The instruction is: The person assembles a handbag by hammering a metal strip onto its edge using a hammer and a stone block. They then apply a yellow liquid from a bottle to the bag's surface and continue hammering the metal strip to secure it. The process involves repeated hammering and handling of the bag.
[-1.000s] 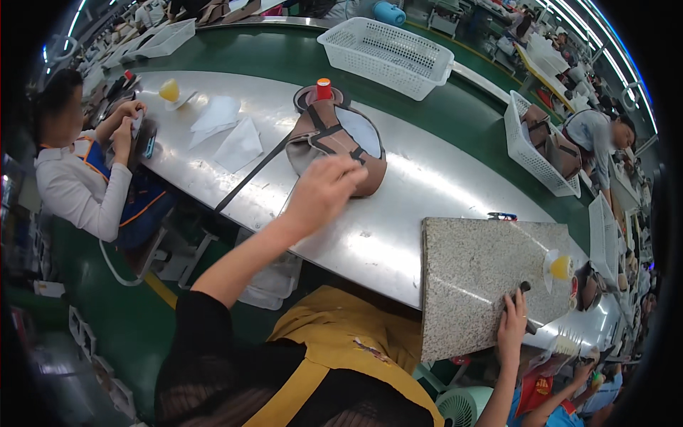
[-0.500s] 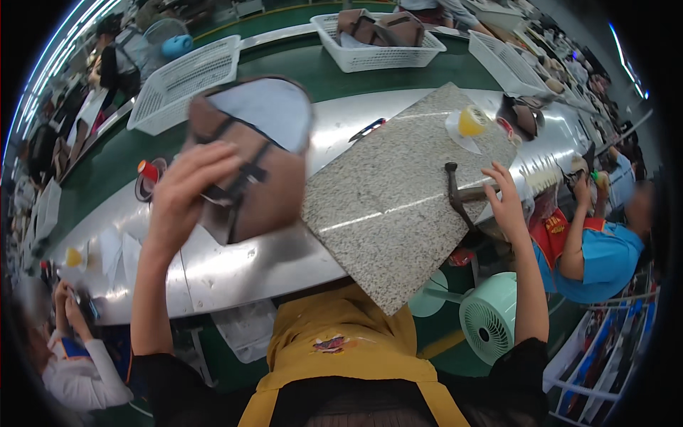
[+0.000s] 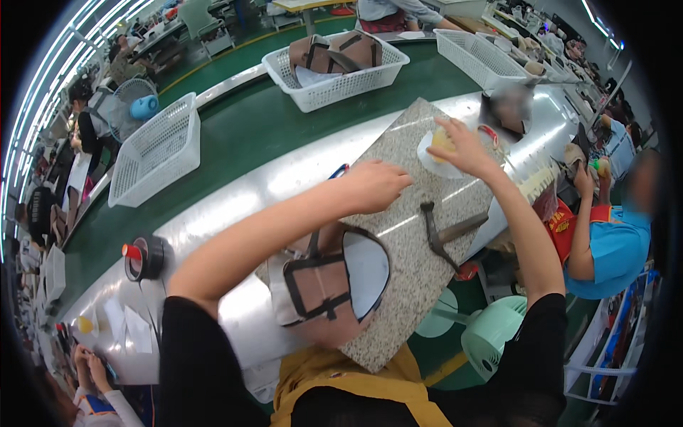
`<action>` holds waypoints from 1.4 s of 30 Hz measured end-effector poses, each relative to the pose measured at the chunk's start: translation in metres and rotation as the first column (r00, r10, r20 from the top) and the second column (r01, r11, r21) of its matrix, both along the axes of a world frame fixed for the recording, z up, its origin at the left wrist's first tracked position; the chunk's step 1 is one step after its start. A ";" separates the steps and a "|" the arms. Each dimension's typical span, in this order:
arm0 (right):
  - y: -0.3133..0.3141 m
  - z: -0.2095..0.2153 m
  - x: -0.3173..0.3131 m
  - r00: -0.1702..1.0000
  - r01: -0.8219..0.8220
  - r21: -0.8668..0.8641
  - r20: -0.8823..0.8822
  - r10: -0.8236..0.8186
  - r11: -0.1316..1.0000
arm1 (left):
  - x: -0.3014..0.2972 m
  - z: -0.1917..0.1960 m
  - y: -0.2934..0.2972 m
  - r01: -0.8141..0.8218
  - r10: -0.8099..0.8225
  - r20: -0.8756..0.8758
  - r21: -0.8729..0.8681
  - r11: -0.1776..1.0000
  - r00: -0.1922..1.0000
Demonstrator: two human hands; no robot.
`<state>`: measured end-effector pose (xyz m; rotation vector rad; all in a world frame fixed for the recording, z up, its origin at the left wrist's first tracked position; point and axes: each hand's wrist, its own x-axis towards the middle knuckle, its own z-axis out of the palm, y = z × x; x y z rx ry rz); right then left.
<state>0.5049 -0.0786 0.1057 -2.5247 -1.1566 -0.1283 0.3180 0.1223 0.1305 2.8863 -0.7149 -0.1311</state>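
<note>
Shoe upper (image 3: pixel 324 288) lies on near end of slab (image 3: pixel 420 235), released. Your left hand (image 3: pixel 373 186) rests curled on slab, empty. Your right hand (image 3: pixel 462 146) grasps yellow sponge (image 3: pixel 441 139). Hammer (image 3: pixel 445 231) right of upper.

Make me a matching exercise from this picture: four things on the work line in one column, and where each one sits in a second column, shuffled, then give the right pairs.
Things
1. hammer
2. brown shoe upper
3. white basket with brown pieces
4. roll of black tape

Places
A. on the green belt, far side
B. on the granite slab, near its right edge
C. on the shiny metal bench, left of the slab
D. on the slab's near end, below the left hand

Pairs: 1-B, 2-D, 3-A, 4-C
</note>
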 end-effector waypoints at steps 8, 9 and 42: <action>0.000 -0.016 0.013 0.996 -0.079 0.050 -0.042 0.081 0.996 | 0.096 -0.078 -0.030 0.030 -0.042 0.159 0.081 0.996 0.986; 0.000 -0.015 0.013 0.992 -0.108 0.075 -0.053 0.112 0.991 | 0.101 -0.085 -0.029 0.016 -0.029 0.183 0.072 0.997 0.983; -0.060 0.036 -0.245 0.914 -0.038 0.428 -0.351 0.205 0.903 | -0.153 -0.024 0.040 -0.091 0.091 -0.003 -0.003 0.996 0.996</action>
